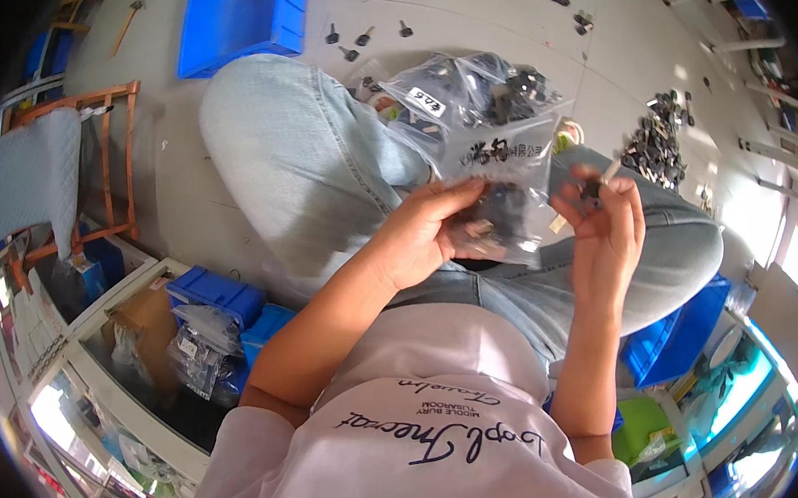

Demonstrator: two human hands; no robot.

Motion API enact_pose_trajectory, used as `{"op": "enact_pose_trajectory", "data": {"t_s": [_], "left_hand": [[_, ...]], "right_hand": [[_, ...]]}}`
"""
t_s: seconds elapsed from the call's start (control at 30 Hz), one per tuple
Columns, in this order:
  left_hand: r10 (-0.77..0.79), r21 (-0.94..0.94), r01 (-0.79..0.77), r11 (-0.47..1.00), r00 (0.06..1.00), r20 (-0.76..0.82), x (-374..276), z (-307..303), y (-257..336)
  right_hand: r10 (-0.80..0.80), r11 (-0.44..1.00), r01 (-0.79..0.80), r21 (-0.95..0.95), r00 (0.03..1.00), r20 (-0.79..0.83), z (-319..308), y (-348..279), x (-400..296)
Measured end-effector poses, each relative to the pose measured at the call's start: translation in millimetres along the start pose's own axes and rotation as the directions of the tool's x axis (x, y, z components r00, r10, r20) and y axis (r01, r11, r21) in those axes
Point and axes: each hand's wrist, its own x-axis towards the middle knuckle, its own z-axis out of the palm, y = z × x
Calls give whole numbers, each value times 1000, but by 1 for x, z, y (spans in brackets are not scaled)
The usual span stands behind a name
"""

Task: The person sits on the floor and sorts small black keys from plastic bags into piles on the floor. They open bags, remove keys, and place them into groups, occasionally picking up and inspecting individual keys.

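My left hand grips a clear plastic zip bag with dark-headed keys inside, held above my lap. Just to the right, my right hand holds keys with black heads between its fingers; how many is blurred. Beyond the bag, between my knees, lie larger clear bags full of black-headed keys, one bearing a white label. A heap of loose keys lies on the floor past my right knee. Several single keys are scattered on the floor ahead.
A blue plastic bin stands beyond my left knee and another blue bin by my right thigh. At left are a wooden chair and a hammer. Glass display cases with packaged goods stand behind me.
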Motion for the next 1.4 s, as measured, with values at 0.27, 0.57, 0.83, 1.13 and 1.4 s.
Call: {"op": "enact_pose_trajectory", "data": {"t_s": [0.27, 0.57, 0.83, 1.13, 1.4], "left_hand": [[116, 544, -152, 825, 988, 99, 17, -1, 10], [32, 799, -98, 593, 995, 98, 24, -24, 2], [-148, 347, 142, 927, 989, -9, 41, 5, 17], [-56, 306, 39, 951, 997, 44, 37, 12, 23], [-91, 93, 77, 993, 985, 146, 22, 12, 9]], "right_hand": [[166, 935, -146, -325, 986, 34, -5, 11, 0], [237, 882, -233, -410, 971, -42, -21, 10, -11], [172, 946, -198, -255, 978, -121, -12, 16, 30], [163, 985, -166, -52, 985, -64, -4, 26, 38], [141, 988, -133, 75, 983, -115, 0, 27, 31]]}}
